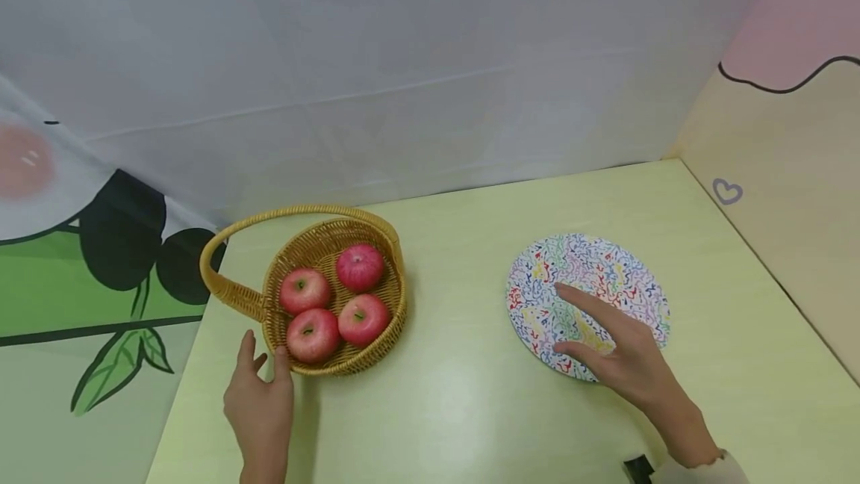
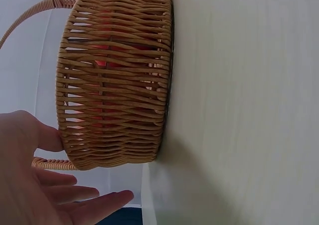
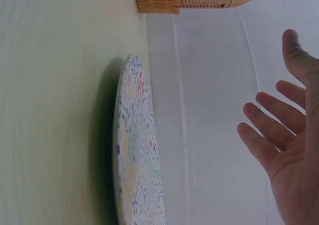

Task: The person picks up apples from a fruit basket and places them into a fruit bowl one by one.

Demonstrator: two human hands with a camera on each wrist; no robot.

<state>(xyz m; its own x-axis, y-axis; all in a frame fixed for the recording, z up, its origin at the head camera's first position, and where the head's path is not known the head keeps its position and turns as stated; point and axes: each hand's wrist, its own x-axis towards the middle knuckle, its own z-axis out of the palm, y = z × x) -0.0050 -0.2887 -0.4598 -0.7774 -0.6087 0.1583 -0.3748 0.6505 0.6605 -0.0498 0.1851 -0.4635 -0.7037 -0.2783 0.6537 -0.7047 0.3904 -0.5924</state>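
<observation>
One basket (image 1: 386,346) is holding four apples (image 1: 313,336) on the bench (image 1: 443,394); the left hand (image 1: 260,403) is hovering beside the basket, fingers (image 2: 102,206) spread wide. The right hand (image 1: 638,361) (fingers wide too) is hovering above one round patterned board (image 1: 605,271).

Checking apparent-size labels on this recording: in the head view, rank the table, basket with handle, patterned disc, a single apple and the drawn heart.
1. Table
2. Basket, handle included
3. Patterned disc
4. Apple (the four look too alike to rank among themselves)
5. Drawn heart
</observation>
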